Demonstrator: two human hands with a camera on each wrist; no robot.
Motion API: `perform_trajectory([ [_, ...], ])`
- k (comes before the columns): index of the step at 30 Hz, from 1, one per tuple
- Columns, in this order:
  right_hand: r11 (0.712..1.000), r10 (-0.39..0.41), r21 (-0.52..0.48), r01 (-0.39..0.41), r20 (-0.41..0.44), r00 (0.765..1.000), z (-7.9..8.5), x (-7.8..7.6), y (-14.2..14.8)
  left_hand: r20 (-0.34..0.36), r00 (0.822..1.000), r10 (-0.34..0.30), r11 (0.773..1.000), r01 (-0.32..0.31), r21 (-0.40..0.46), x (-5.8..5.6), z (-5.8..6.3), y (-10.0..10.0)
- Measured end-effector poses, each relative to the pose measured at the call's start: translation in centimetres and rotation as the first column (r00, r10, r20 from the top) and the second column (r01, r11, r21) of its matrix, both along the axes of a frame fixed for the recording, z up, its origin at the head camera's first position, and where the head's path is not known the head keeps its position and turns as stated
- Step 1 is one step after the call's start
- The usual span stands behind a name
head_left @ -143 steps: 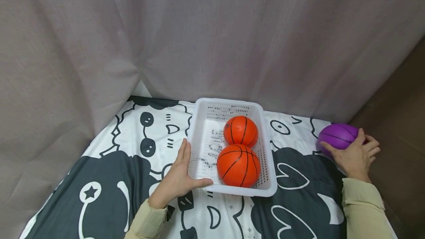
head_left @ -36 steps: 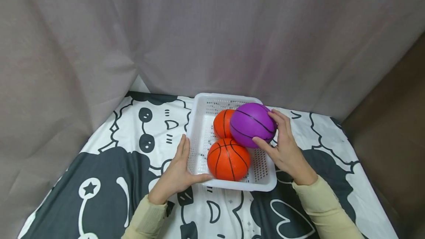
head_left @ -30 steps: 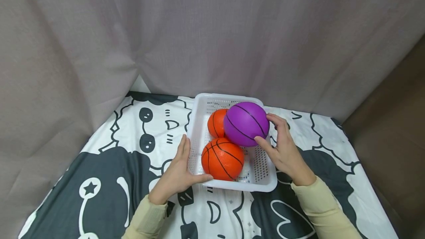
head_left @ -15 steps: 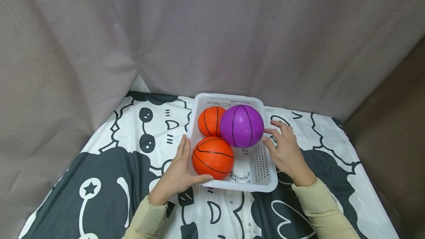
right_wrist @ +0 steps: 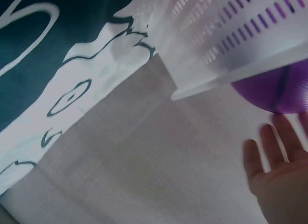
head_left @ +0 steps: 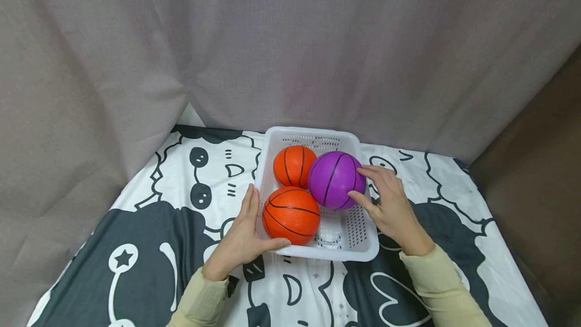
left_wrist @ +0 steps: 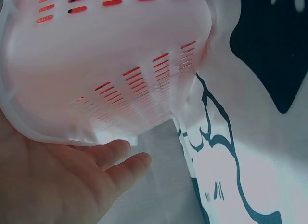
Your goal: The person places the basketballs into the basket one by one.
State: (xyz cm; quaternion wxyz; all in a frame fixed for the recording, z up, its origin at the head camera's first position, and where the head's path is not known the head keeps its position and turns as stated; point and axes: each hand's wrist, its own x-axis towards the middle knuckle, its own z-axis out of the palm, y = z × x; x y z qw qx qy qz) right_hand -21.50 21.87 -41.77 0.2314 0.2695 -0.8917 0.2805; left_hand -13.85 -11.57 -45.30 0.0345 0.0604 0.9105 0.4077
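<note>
In the head view a white perforated plastic basket (head_left: 333, 255) holds three toy basketballs. An orange basketball (head_left: 295, 165) lies at the back left, a larger orange basketball (head_left: 291, 215) at the front left, and a purple basketball (head_left: 333, 180) touches the right wall area. My left hand (head_left: 240, 241) rests along the basket's left side, fingers straight, thumb over the front rim. My right hand (head_left: 392, 206) reaches over the right rim; thumb and fingertips touch the purple ball's right side without wrapping it. In the right wrist view the fingers (right_wrist: 284, 132) look mostly straight beneath the purple ball.
A black and white cartoon-print cloth (head_left: 159, 266) covers the surface under the basket. Grey curtain fabric (head_left: 290, 49) hangs close behind the basket and on the left. A brown panel (head_left: 535, 175) stands at the right.
The right hand brought the purple ball from the cloth at right into the basket, nudging the orange balls left. It drew off briefly, then touched the purple ball again. The left hand stayed.
</note>
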Motion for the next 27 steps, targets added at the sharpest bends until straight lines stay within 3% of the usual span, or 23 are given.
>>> perform_trajectory([
  [13, 0.999, -0.016, -0.045, 0.018, 0.044, 0.999, -0.8, -0.4, -0.4, -0.01, 1.0, -0.008, 1.0, 0.008, -0.03, 0.2, 0.0, -0.3],
  [22, 0.991, -0.109, -0.051, 0.12, 0.177, 0.978, -2.2, -1.3, -0.4, -0.011, 1.0, -0.014, 0.999, 0.014, -0.048, -0.1, 0.2, -0.4],
  [27, 0.991, -0.118, -0.031, 0.127, 0.207, 0.971, -2.8, -1.1, -0.2, -0.032, 0.999, -0.009, 0.998, 0.007, -0.061, -0.3, 0.4, -0.6],
])
